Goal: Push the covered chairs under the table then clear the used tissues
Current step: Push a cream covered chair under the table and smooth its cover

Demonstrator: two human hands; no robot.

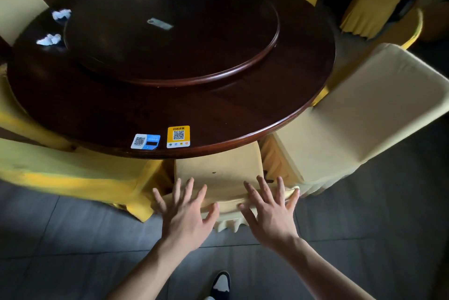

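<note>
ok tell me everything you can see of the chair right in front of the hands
The chair wears a pale yellow cloth cover with a pleated skirt. It is pushed in, its front hidden under the table. A small dark spot marks the cover. Both hands, left and right, are spread open over its near edge.

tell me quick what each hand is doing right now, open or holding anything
Left hand: open, fingers spread, holding nothing, at the covered chair.
Right hand: open, fingers spread, holding nothing, at the same chair.
</note>
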